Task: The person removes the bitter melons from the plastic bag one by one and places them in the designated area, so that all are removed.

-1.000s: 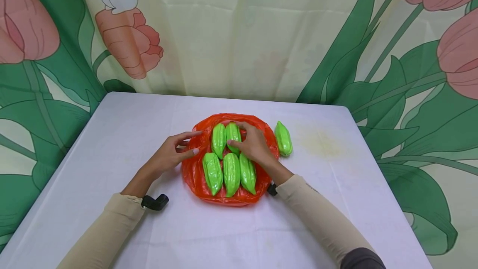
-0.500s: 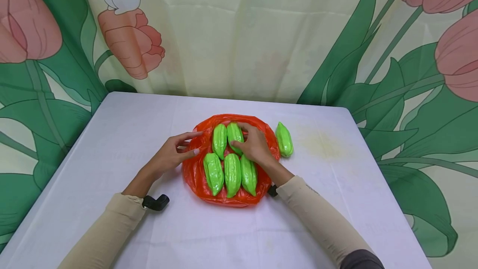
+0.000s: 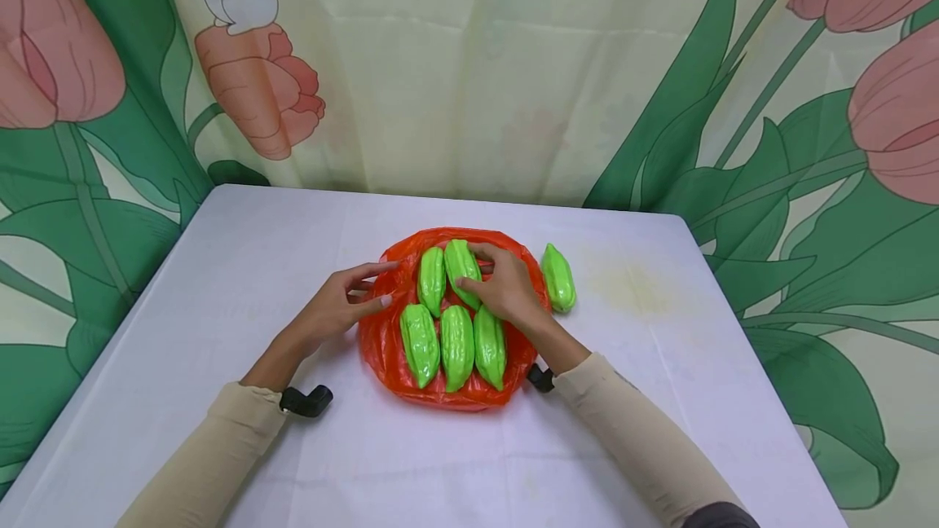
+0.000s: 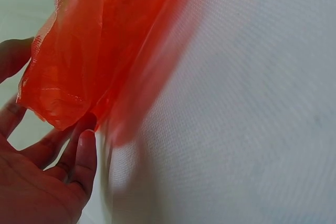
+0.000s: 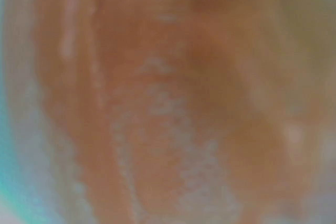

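Observation:
Thumb and fingers of my right hand (image 3: 506, 283) grip a glossy green ridged fruit (image 3: 460, 267), which resembles a starfruit, at the back of a round red plastic bag (image 3: 381, 365). Another such fruit (image 3: 431, 279) lies to its left. In front are three more: a left one (image 3: 420, 345), a middle one (image 3: 457, 349) and a right one (image 3: 490, 349). My left hand (image 3: 330, 304) has its fingers spread at the bag's left rim. In the left wrist view the fingertips touch the bag's wall (image 4: 68, 82). The right wrist view is a blur.
One more green ridged fruit (image 3: 559, 278) lies on the white-covered table (image 3: 631, 430), just right of the bag. Behind the table's far edge hangs a curtain (image 3: 469, 88) printed with tulips and a rabbit.
My right hand has raised the gripped fruit slightly and shifted it a little to the right. The left hand stays at the bag's rim. The view has tilted a little.

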### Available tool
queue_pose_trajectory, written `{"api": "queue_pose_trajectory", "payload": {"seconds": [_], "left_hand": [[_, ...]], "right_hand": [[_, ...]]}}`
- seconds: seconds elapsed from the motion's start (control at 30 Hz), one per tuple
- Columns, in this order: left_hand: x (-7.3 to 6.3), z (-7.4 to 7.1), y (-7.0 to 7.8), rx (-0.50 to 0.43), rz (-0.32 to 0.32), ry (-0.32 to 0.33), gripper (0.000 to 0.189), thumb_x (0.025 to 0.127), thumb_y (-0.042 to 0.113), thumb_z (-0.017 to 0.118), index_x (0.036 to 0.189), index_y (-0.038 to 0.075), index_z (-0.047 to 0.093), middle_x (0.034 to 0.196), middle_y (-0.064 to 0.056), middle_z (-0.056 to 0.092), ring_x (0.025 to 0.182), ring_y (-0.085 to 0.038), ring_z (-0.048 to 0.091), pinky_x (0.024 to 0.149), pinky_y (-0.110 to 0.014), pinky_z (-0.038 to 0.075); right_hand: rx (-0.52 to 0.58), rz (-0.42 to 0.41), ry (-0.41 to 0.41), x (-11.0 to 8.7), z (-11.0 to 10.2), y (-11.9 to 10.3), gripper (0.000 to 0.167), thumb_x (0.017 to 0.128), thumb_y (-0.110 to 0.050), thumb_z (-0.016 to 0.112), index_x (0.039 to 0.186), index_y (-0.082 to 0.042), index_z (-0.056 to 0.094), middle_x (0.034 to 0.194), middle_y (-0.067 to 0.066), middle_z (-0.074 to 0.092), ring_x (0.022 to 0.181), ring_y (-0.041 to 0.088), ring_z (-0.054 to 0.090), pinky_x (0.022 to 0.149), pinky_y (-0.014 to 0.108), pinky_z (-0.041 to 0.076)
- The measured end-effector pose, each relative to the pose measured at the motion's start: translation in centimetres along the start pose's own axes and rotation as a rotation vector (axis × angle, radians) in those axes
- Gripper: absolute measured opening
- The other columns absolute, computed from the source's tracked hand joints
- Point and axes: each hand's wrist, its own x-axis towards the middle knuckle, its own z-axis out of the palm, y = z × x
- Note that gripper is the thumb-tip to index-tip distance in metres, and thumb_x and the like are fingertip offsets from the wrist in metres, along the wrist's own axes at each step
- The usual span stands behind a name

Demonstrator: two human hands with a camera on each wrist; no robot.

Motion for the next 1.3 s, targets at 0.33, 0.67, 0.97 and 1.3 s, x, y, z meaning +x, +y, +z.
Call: {"api": "queue_pose_trajectory", "payload": {"seconds": [0.33,0.67,0.97,1.3], "left_hand": [[0.0,-0.1,0.0,-0.005,-0.007,-0.003,0.061,0.100,0.035,0.074,0.157,0.028,0.054,0.157,-0.012,0.054,0.134,-0.041,0.055,0.104,-0.053,0.056],[-0.1,0.0,0.1,0.001,-0.012,0.002,0.062,0.099,0.033,0.075,0.157,0.025,0.053,0.154,-0.014,0.057,0.130,-0.039,0.058,0.100,-0.048,0.059],[-0.2,0.0,0.1,-0.010,-0.004,0.000,0.061,0.100,0.032,0.074,0.157,0.025,0.053,0.155,-0.015,0.056,0.131,-0.041,0.058,0.099,-0.048,0.060],[-0.3,0.2,0.1,-0.005,0.002,0.006,0.061,0.100,0.031,0.074,0.157,0.025,0.053,0.155,-0.015,0.055,0.132,-0.040,0.055,0.098,-0.046,0.059]], "right_hand": [[0.032,-0.004,0.017,-1.4,-1.3,-1.3,0.067,0.091,-0.020,0.086,0.152,-0.019,0.059,0.144,0.003,0.068,0.124,0.025,0.070,0.090,0.039,0.064],[0.058,0.009,0.057,-2.3,-3.2,-1.6,0.065,0.093,-0.022,0.083,0.153,-0.021,0.058,0.146,0.002,0.067,0.126,0.026,0.069,0.096,0.043,0.063],[0.054,0.041,0.132,-2.7,-5.5,-0.5,0.065,0.096,-0.023,0.080,0.156,-0.022,0.055,0.148,0.006,0.065,0.129,0.028,0.066,0.091,0.045,0.065],[0.065,0.085,0.225,-3.3,-8.2,1.4,0.062,0.097,-0.022,0.079,0.154,-0.019,0.057,0.151,0.008,0.062,0.131,0.031,0.063,0.095,0.047,0.063]]}}
